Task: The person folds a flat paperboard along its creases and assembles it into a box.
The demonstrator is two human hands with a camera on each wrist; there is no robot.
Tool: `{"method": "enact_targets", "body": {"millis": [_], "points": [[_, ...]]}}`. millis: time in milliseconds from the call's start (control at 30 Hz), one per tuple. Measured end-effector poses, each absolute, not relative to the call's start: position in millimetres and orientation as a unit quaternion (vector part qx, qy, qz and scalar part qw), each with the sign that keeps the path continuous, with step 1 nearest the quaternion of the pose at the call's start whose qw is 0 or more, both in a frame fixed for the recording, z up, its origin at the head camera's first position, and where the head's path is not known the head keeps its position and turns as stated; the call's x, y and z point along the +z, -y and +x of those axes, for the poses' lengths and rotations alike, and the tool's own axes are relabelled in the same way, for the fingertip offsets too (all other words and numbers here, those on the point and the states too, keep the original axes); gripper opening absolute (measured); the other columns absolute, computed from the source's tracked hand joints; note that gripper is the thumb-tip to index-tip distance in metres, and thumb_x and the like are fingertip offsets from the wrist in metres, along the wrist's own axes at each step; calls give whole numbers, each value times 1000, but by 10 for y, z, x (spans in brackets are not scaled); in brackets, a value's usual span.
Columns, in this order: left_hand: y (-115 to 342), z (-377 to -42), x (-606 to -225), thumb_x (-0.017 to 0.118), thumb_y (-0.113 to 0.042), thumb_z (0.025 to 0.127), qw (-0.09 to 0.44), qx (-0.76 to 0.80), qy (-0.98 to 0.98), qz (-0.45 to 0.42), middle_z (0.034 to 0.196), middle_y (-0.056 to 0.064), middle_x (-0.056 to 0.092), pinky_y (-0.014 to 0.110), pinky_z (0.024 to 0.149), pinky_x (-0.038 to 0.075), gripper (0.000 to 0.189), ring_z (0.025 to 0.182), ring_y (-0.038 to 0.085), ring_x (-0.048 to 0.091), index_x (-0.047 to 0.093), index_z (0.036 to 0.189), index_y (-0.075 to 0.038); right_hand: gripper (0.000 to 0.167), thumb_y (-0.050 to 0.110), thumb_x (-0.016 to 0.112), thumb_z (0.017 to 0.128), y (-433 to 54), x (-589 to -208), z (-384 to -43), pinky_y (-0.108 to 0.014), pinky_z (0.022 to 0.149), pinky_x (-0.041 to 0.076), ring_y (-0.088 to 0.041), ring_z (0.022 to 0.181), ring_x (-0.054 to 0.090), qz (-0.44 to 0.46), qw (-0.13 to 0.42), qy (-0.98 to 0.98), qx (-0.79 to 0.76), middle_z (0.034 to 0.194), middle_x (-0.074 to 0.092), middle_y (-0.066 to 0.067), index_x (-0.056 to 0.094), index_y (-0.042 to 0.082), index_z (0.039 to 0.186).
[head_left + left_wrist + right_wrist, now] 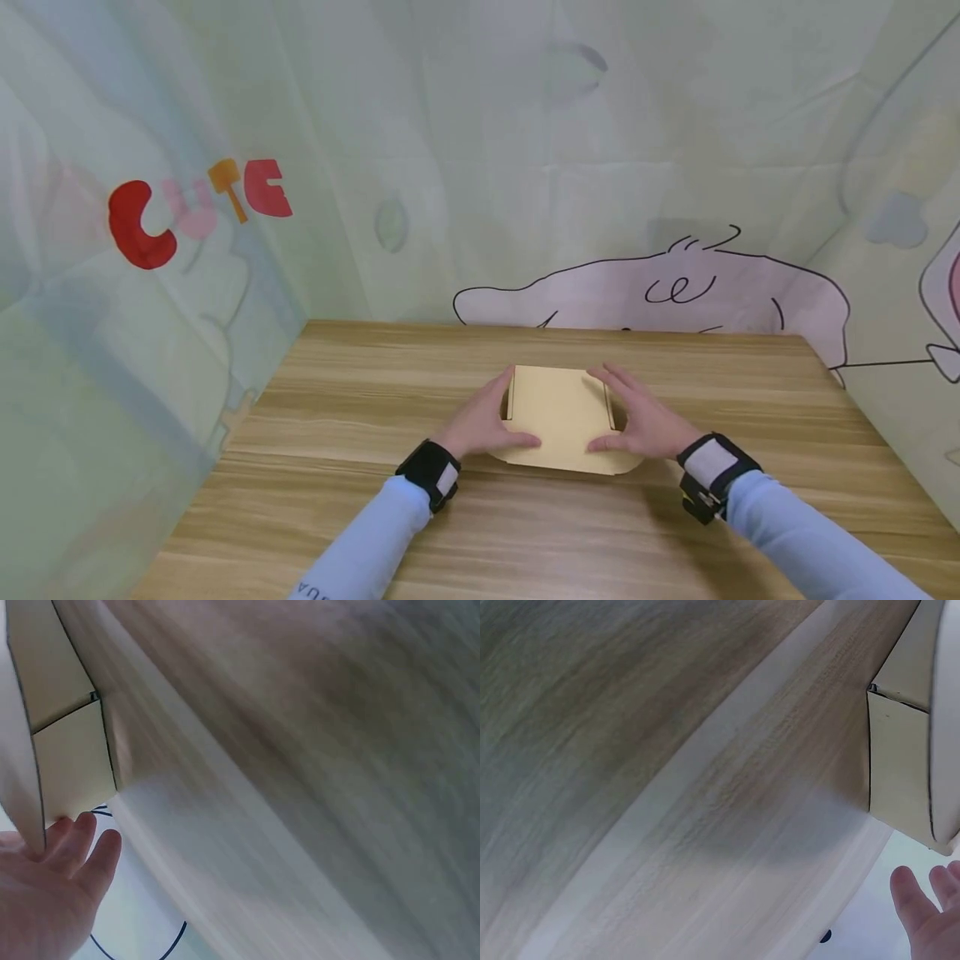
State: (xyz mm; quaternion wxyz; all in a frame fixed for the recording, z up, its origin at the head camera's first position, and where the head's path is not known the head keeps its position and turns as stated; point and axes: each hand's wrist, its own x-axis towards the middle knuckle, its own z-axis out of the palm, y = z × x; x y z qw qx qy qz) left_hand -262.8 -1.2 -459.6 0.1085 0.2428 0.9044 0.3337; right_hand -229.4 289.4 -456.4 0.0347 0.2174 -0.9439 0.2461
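Note:
A small tan cardboard box (558, 404) lies on the wooden table, its broad lid panel facing up and a wide rounded flap toward the person. At its left side, my left hand (486, 422) has its thumb laid over the flap and its fingers stretched along the side edge. My right hand (647, 419) mirrors this on the right, thumb on the flap, fingers spread near the far right corner. In the left wrist view, fingertips meet the far end of the box's side wall (75, 761). The right wrist view shows extended fingers beside the box (900, 757); contact there is unclear.
The wood-grain table (360, 392) extends around the box on every side. Behind its far edge hangs a printed cloth backdrop (480, 167) with a cartoon figure, and another cloth wall with "CUTE" lettering stands at the left. Dark straps with cameras circle both wrists.

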Motion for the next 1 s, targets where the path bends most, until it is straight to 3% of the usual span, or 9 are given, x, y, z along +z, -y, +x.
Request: {"method": "enact_targets", "body": {"millis": [333,800,1000], "points": [[-29,-2648,-4719,86,-50,75,82,306,-919,235,165,11,32,44,121,35,118,150,29,38,16,163,-15,109,50,89,69,-2869,-4596,-2337,-73,102,42,-56,137,41,218,40,948,230,155,34,-34,35,7,154],[-75,-2697,-4762,86,-49,75,12,249,-936,247,150,12,53,41,113,45,107,136,28,53,31,158,-7,105,34,96,64,-2832,-4623,-2332,-64,102,48,-48,130,53,202,60,953,218,151,42,-27,40,8,150],[-75,-2736,-4648,87,-50,74,25,219,-941,257,156,12,46,43,115,43,106,142,28,48,34,156,-8,101,31,96,64,-2817,-4625,-2331,-64,100,49,-49,128,54,204,64,953,216,151,42,-28,43,9,147]]}}
